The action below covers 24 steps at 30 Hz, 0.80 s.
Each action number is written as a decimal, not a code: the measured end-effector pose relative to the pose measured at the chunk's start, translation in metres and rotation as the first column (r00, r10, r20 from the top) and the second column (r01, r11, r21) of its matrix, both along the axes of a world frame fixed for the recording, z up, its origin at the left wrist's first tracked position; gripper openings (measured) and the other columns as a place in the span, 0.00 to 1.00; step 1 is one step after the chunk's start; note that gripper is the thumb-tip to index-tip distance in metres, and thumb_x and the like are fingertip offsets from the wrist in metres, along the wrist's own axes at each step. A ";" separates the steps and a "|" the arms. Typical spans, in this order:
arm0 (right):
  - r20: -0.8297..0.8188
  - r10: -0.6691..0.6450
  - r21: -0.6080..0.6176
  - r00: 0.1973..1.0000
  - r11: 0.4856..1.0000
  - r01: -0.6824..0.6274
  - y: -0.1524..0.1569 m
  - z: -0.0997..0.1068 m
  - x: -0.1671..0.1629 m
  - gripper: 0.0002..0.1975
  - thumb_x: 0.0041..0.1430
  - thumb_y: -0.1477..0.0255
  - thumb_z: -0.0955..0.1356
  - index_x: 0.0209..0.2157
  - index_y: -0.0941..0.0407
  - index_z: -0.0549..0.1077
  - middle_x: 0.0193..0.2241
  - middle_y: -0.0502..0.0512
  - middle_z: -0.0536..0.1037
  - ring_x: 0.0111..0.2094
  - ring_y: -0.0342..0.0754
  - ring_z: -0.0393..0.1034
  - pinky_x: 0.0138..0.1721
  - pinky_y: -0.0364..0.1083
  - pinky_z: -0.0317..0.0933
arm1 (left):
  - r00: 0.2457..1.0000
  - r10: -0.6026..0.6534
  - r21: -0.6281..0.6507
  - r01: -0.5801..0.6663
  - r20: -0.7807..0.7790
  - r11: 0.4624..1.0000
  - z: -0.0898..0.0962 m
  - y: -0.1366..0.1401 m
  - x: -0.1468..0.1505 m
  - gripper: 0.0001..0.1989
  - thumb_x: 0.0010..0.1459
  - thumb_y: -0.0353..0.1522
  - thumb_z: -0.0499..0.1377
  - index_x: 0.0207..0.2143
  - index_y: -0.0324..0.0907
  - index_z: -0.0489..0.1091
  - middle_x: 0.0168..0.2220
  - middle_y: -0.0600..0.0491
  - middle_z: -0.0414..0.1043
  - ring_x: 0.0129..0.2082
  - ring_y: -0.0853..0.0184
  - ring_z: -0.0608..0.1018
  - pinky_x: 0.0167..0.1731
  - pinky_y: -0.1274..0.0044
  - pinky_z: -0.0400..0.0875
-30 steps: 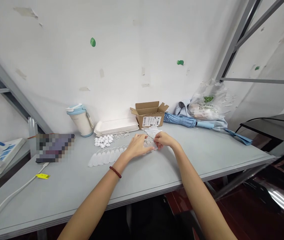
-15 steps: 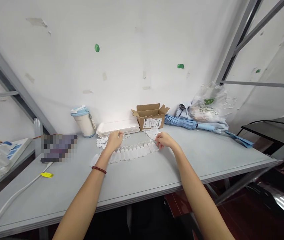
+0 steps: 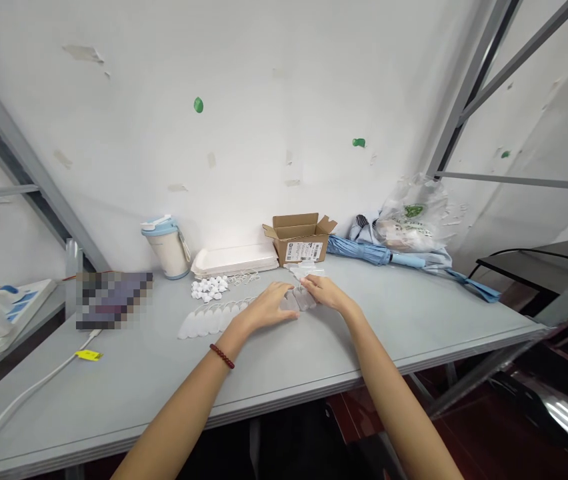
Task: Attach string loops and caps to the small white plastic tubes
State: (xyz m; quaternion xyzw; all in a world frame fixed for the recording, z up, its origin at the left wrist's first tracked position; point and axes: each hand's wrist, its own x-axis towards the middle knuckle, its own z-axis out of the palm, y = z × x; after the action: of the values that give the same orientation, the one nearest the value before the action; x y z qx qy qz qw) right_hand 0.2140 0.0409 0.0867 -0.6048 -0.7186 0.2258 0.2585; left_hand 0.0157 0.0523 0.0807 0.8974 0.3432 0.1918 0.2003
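A row of flat translucent oval tags (image 3: pixel 209 320) with thin white strings lies across the desk. My left hand (image 3: pixel 270 307) hovers over its right part, thumb and fingers apart and nothing gripped, covering some tags. At the row's right end my right hand (image 3: pixel 325 292) has its fingers curled together on a translucent tag (image 3: pixel 305 298). Behind that hand lie more clear pieces (image 3: pixel 305 268), overlapping. A cluster of small white pieces (image 3: pixel 209 288) sits behind the row on the left, beside a loose bunch of white strings (image 3: pixel 244 278).
White trays (image 3: pixel 234 259) are stacked at the wall, next to an open cardboard box (image 3: pixel 305 250). A cream and blue cup (image 3: pixel 168 250) stands left. Right are a folded blue umbrella (image 3: pixel 364 250) and a plastic bag (image 3: pixel 411 223). A white cable (image 3: pixel 34 393) crosses the left side.
My left hand has moved right and nearer the front, from the strings to over the row, and its fingers have opened. My right hand has shifted slightly left at the row's end.
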 end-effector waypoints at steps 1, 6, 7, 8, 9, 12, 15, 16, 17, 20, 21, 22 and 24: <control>-0.012 0.042 -0.007 0.999 0.999 -0.042 -0.003 -0.001 0.001 0.22 0.61 0.56 0.59 0.43 0.60 0.71 0.33 0.56 0.75 0.27 0.42 0.67 0.31 0.41 0.60 | 1.000 -0.009 -0.016 0.009 -0.013 1.000 0.000 0.000 0.001 0.30 0.49 0.42 0.62 0.53 0.40 0.63 0.54 0.42 0.65 0.55 0.55 0.66 0.53 0.67 0.62; -0.002 0.154 -0.089 0.988 0.984 -0.154 -0.009 -0.005 0.006 0.38 0.41 0.57 0.73 0.54 0.57 0.65 0.47 0.60 0.67 0.39 0.48 0.66 0.40 0.46 0.61 | 0.999 -0.021 -0.028 0.021 -0.024 0.999 0.000 0.003 0.002 0.30 0.49 0.42 0.62 0.52 0.39 0.63 0.51 0.42 0.67 0.52 0.54 0.68 0.51 0.67 0.63; 0.012 0.169 -0.095 0.986 0.981 -0.167 -0.009 -0.005 0.006 0.40 0.38 0.59 0.75 0.54 0.57 0.65 0.47 0.60 0.66 0.40 0.48 0.65 0.42 0.46 0.61 | 1.000 -0.026 -0.029 0.025 -0.018 0.999 0.000 0.004 0.002 0.29 0.49 0.42 0.62 0.52 0.39 0.64 0.50 0.43 0.68 0.51 0.55 0.69 0.50 0.67 0.64; 0.021 0.180 -0.103 0.983 0.979 -0.177 -0.009 -0.004 0.006 0.42 0.36 0.61 0.76 0.54 0.56 0.65 0.48 0.60 0.66 0.39 0.48 0.65 0.42 0.47 0.61 | 1.000 -0.028 -0.032 0.028 -0.014 0.999 -0.001 0.004 0.003 0.28 0.49 0.41 0.62 0.51 0.40 0.64 0.49 0.43 0.68 0.50 0.55 0.69 0.49 0.67 0.64; 0.025 0.187 -0.111 0.982 0.977 -0.183 -0.008 -0.004 0.006 0.42 0.35 0.62 0.77 0.55 0.57 0.65 0.48 0.60 0.65 0.38 0.48 0.65 0.42 0.47 0.61 | 0.999 -0.031 -0.035 0.030 -0.013 0.999 -0.001 0.003 0.003 0.27 0.49 0.41 0.62 0.50 0.40 0.65 0.49 0.44 0.69 0.50 0.55 0.69 0.48 0.67 0.65; 0.022 0.187 -0.125 0.982 0.975 -0.183 -0.007 -0.003 0.006 0.40 0.35 0.68 0.77 0.53 0.57 0.66 0.47 0.59 0.66 0.36 0.46 0.65 0.42 0.48 0.61 | 1.000 -0.027 -0.041 0.027 -0.014 0.999 0.000 0.001 0.004 0.26 0.48 0.38 0.62 0.50 0.40 0.65 0.48 0.44 0.69 0.49 0.55 0.70 0.48 0.68 0.65; 0.015 0.180 -0.102 0.984 0.979 -0.177 -0.007 -0.004 0.006 0.36 0.35 0.70 0.77 0.51 0.58 0.68 0.46 0.59 0.67 0.38 0.48 0.65 0.43 0.48 0.61 | 1.000 -0.022 -0.049 0.021 -0.018 0.999 0.002 -0.001 0.003 0.27 0.49 0.38 0.62 0.51 0.40 0.64 0.48 0.44 0.69 0.49 0.55 0.70 0.48 0.67 0.65; 0.012 0.179 -0.097 0.984 0.979 -0.177 -0.006 -0.004 0.006 0.36 0.35 0.70 0.77 0.50 0.58 0.69 0.46 0.59 0.68 0.38 0.48 0.65 0.43 0.48 0.61 | 1.000 -0.022 -0.051 0.021 -0.019 0.998 0.003 -0.001 0.003 0.27 0.48 0.39 0.62 0.51 0.40 0.64 0.48 0.44 0.69 0.49 0.55 0.70 0.48 0.67 0.65; 0.009 0.180 -0.096 0.984 0.979 -0.178 -0.006 -0.005 0.006 0.36 0.35 0.69 0.77 0.50 0.58 0.69 0.45 0.59 0.68 0.39 0.49 0.65 0.43 0.48 0.61 | 1.000 -0.022 -0.054 0.021 -0.022 0.998 0.004 -0.001 0.003 0.27 0.48 0.39 0.62 0.51 0.39 0.64 0.49 0.44 0.69 0.49 0.55 0.70 0.48 0.67 0.65; 0.010 0.181 -0.118 0.983 0.977 -0.179 -0.005 -0.005 0.006 0.36 0.35 0.68 0.76 0.50 0.58 0.68 0.46 0.60 0.68 0.40 0.49 0.65 0.43 0.47 0.61 | 0.999 -0.021 -0.064 0.019 -0.031 0.998 0.005 -0.001 0.003 0.28 0.48 0.40 0.63 0.50 0.39 0.64 0.48 0.44 0.69 0.49 0.55 0.70 0.48 0.67 0.65; 0.012 0.183 -0.125 0.983 0.976 -0.180 -0.005 -0.005 0.006 0.37 0.35 0.68 0.76 0.50 0.58 0.68 0.46 0.60 0.68 0.40 0.49 0.65 0.42 0.47 0.61 | 0.999 -0.021 -0.065 0.019 -0.031 0.998 0.005 -0.001 0.003 0.28 0.47 0.40 0.63 0.50 0.40 0.64 0.48 0.44 0.69 0.48 0.55 0.71 0.47 0.67 0.65; 0.016 0.187 -0.128 0.982 0.975 -0.184 -0.005 -0.005 0.006 0.37 0.35 0.68 0.76 0.51 0.59 0.67 0.46 0.60 0.67 0.40 0.49 0.65 0.42 0.47 0.61 | 0.999 -0.022 -0.065 0.020 -0.030 0.998 0.005 -0.002 0.003 0.29 0.47 0.41 0.63 0.50 0.40 0.64 0.48 0.45 0.70 0.48 0.55 0.71 0.47 0.67 0.66; 0.021 0.195 -0.125 0.981 0.974 -0.190 -0.005 -0.005 0.005 0.37 0.35 0.68 0.77 0.50 0.59 0.67 0.46 0.60 0.67 0.40 0.49 0.65 0.42 0.47 0.60 | 1.000 -0.019 -0.059 0.018 -0.022 0.998 0.003 -0.002 0.003 0.29 0.45 0.43 0.64 0.49 0.41 0.65 0.47 0.45 0.70 0.48 0.55 0.71 0.47 0.67 0.66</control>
State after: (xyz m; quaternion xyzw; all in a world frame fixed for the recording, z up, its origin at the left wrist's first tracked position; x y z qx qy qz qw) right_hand 0.2192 0.0357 0.0817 -0.5508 -0.7628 0.2832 0.1858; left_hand 0.0187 0.0507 0.0841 0.8964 0.3426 0.1695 0.2243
